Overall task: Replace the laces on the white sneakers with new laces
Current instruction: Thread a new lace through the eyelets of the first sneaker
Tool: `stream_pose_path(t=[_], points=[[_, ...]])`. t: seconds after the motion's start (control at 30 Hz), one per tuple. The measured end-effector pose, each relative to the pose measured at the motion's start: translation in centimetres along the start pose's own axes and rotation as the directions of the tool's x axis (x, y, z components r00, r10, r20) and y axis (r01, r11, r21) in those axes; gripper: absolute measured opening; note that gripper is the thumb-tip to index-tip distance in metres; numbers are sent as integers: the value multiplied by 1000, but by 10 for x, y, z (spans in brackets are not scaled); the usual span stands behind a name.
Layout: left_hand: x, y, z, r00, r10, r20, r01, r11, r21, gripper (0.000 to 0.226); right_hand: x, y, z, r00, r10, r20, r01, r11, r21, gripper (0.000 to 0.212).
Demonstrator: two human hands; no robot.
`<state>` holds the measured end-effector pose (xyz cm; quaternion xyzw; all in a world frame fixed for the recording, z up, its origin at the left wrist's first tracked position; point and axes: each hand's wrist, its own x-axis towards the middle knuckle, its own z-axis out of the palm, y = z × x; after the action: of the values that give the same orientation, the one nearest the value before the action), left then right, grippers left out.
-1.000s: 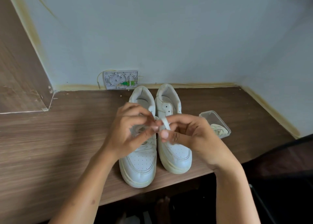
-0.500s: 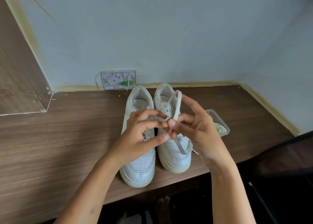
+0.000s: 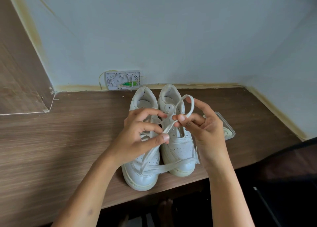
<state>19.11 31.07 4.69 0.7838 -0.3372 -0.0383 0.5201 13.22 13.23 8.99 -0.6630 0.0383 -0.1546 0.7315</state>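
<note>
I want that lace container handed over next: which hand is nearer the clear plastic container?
Right. The right hand is directly beside the clear plastic container, overlapping its near edge in view. The left hand is over the left sneaker, farther away.

My wooden desk in a pale blue corner.

I'm looking down at a brown wood-grain desk [image 3: 51, 149] set against pale blue walls [image 3: 171, 29], with yellowish staining along the seam. A small open wall box [image 3: 122, 80] sits at desk level. A wooden panel [image 3: 18, 72] rises on my left; below the desk it's dark.
</note>
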Motion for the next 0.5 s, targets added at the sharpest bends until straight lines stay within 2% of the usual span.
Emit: stream_pose_path(t=[0.13,0.23,0.33,0.4,0.43,0.5], points=[[2,-2,-10,999,-11,-53,6,995,-95,25,0,3,-6,972,-32,-231,31,999,-8,41],[1,-12,-26,996,-21,-85,6,986,-167,35,0,8,-16,907,-31,-419,31,999,-5,38],[-1,-17,-37,990,-6,-141,-28,970,-240,38,2,12,-24,834,-30,-551,9,999,-40,31],[-2,-16,-39,983,8,-182,-48,975,-215,39,2,17,-25,831,-99,-547,-39,971,-235,30],[-1,-19,-38,976,38,-214,-64,991,-117,39,2,20,-24,847,-160,-507,-56,922,-384,31],[0,-28,-32,961,107,-254,-69,986,152,35,0,25,-15,878,-285,-384,-39,757,-652,33]])
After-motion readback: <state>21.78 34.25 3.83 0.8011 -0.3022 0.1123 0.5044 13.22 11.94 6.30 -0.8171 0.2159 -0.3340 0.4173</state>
